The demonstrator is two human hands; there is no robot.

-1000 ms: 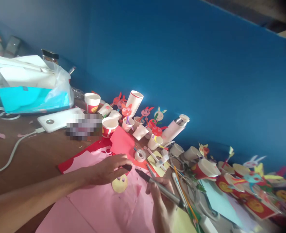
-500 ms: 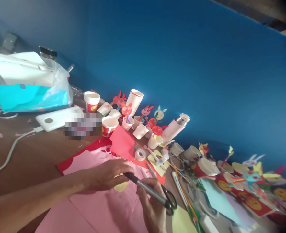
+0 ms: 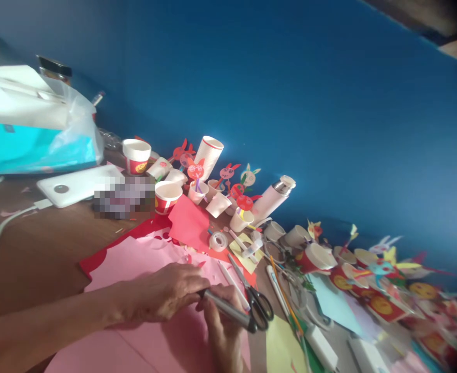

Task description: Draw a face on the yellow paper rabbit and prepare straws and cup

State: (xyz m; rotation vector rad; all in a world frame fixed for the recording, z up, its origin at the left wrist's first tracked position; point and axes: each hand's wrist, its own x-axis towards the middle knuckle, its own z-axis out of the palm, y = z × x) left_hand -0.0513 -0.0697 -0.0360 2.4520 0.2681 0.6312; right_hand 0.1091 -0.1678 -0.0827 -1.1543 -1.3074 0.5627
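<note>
A thick marker with a grey barrel and black ends (image 3: 230,310) lies slantwise in my right hand (image 3: 224,324), whose fingers are closed around it. My left hand (image 3: 174,290) comes from the left, with its fingers pinched together at the marker's far black end. They partly hide that end. Pink paper (image 3: 143,336) is spread beneath both hands. Just right of the marker are black-handled scissors (image 3: 259,306) with slightly parted blades and a slim white pen (image 3: 234,284). Beyond my fingers lie red paper (image 3: 189,223) and a roll of clear tape (image 3: 218,241).
Paper cups, several holding paper animal faces, line the blue wall (image 3: 212,77). A pink thermos (image 3: 270,202) leans there. At left are a plastic bag (image 3: 73,124) and a white power bank (image 3: 76,186) with its cable. Yellow paper (image 3: 284,344) and a pencil (image 3: 286,295) lie on the right.
My hands have come closer together at the marker's far end, which shows less now. The round yellow paper under my left fingers is no longer visible. The view has shifted slightly right.
</note>
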